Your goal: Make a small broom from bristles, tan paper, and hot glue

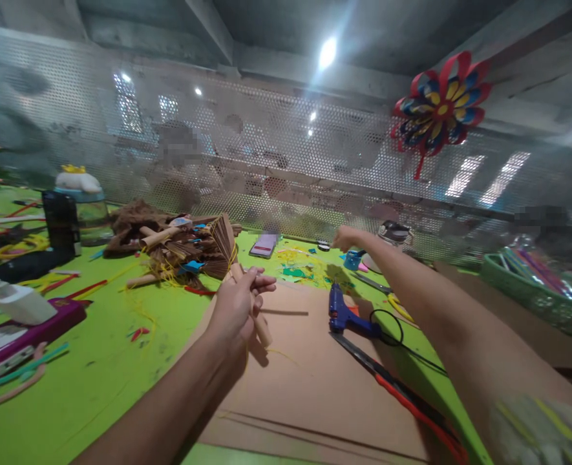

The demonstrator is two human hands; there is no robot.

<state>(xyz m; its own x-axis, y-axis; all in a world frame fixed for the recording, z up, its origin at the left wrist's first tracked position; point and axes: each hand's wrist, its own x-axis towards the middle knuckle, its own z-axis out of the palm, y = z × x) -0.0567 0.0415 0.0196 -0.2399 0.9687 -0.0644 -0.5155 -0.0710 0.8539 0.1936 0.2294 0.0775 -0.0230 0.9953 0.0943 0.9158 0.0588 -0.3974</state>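
Note:
My left hand (pixel 240 303) is closed round the wooden handle of a small brown broom (pixel 225 242), whose fanned bristles point up and away over a brown cardboard sheet (pixel 305 374). My right hand (pixel 344 239) is stretched far forward, beside a small blue pot (pixel 352 259) at the back of the green table (pixel 96 374). Its fingers are curled and partly hidden, and I cannot make out what, if anything, they hold.
A pile of similar small brooms (pixel 169 248) lies behind the left hand. A blue glue gun (pixel 342 314) with its black cord, long scissors (pixel 392 387), a phone (pixel 264 245), a green basket (pixel 532 290), a pink case (pixel 19 336) and a paper pinwheel (pixel 441 110) on the mesh wall surround me.

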